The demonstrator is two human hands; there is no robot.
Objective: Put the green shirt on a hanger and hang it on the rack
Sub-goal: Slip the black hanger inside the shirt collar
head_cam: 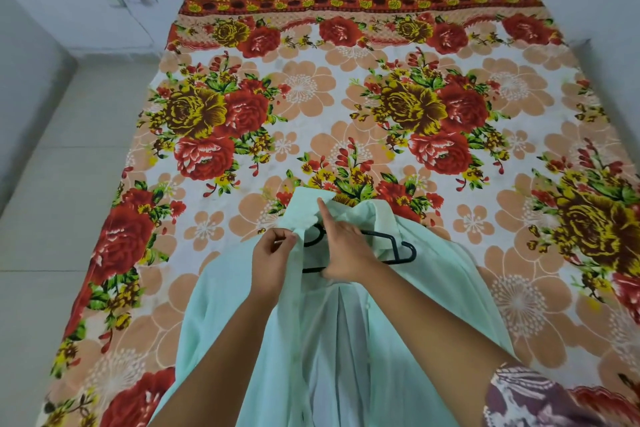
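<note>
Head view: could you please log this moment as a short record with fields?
Shirt: green shirt, collar end on the floral bed
Hanger: dark hanger inside the collar opening
Left hand: left hand pinches the shirt's front edge
Right hand: right hand holds the hanger, index finger on the collar
Rack: not in view
</note>
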